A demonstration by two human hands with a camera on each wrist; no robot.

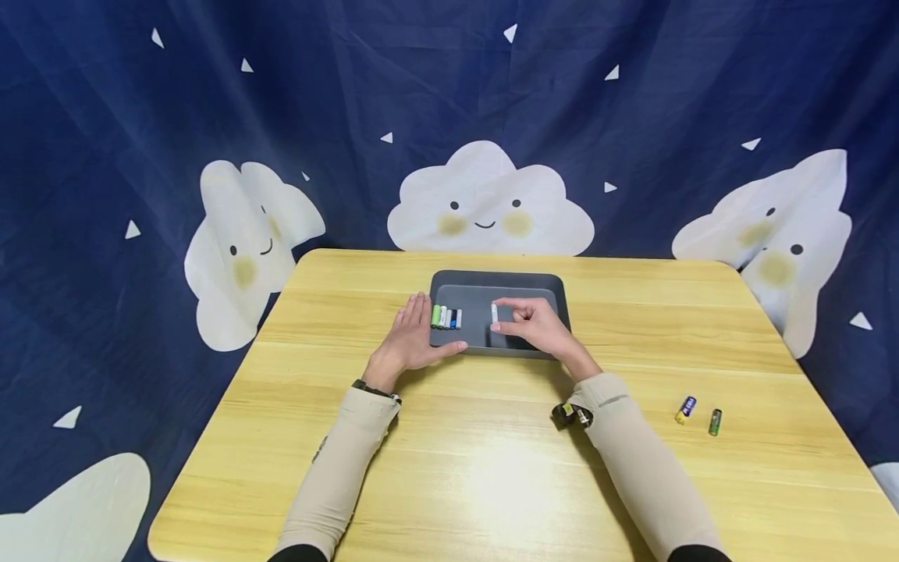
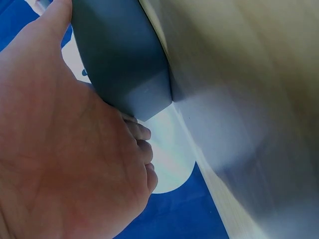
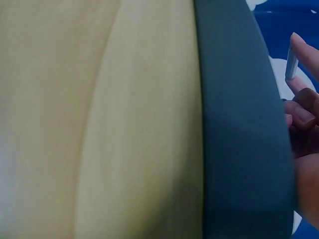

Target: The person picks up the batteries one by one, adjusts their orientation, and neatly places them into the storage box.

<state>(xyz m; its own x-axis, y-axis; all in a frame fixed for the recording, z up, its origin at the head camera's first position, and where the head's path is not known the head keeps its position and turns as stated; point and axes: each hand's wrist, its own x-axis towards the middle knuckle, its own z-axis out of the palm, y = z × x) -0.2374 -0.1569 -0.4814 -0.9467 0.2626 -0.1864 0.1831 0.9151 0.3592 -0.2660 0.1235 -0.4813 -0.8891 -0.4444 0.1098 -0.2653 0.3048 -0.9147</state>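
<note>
A shallow dark grey tray (image 1: 506,353) lies near the back of the table. Along its left end several batteries (image 1: 446,318) stand side by side in a row, green, white, and dark blue among them. My right hand (image 1: 537,321) pinches a white battery (image 1: 495,314) by its two ends between thumb and forefinger, over the tray; in the right wrist view the battery (image 3: 291,64) shows between those fingertips. My left hand (image 1: 414,336) rests along the tray's left front corner, fingers straight and thumb along the front rim. The left wrist view shows its palm beside the tray wall (image 2: 124,59).
On the right of the wooden table (image 1: 492,468) lie a blue and yellow battery (image 1: 685,410) and a green battery (image 1: 715,422). A dark blue curtain (image 1: 449,78) with white clouds hangs behind the table's far edge.
</note>
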